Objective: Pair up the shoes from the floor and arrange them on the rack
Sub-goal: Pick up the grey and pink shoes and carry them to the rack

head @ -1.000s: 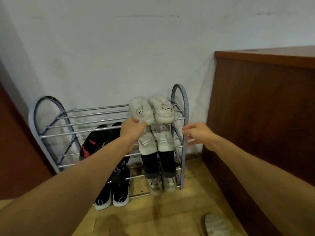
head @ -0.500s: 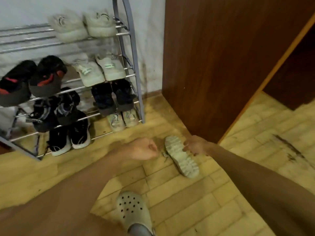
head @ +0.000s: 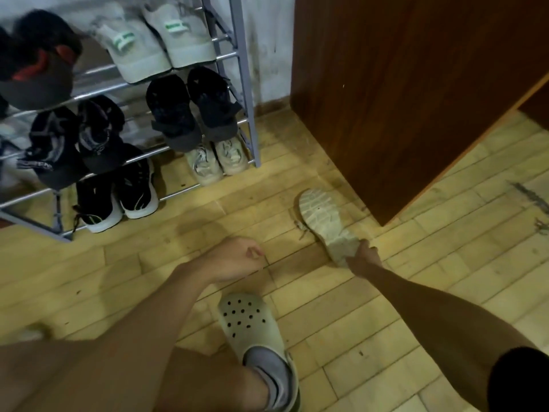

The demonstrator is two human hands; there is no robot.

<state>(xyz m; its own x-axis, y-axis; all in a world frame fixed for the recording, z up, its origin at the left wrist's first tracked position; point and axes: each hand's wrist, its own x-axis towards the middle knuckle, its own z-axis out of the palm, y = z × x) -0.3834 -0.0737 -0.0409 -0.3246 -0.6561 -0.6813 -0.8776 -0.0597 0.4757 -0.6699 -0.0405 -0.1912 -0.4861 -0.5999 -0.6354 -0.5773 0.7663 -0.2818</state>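
Closest in, the person's own foot in a perforated clog (head: 252,325) is planted on the floor (head: 332,337), nearer than both hands and between the two forearms. Just past it, the left hand (head: 234,258) hovers over the boards, fingers curled into a fist with nothing inside, so it's out of this play. The action is with the right hand (head: 362,257), low and off to the right of the left one: its fingers are wrapped round the near end of the pale shoe (head: 322,218), which lies sole-up on the floor. Here's the relation that matters: the shoe stretches away from the right hand, forward and slightly leftward, its long axis running from the grip toward the foot of the rack (head: 251,129). The broader end of the sole is the far one, so I'd judge the toe points away from the hand, though the upper is hidden underneath. A bit of lace peeks out on the side facing the left hand. The right hand is the one in contact; the left is near but apart. Beyond the shoe's far end and to the right, the wooden cabinet (head: 401,99) has its corner just beside the shoe. Beyond and to the left, the rack carries pairs, with pale sneakers (head: 215,160) on the lowest tier nearest the shoe. Lifting it will want a flip to get the sole down, I reckon.
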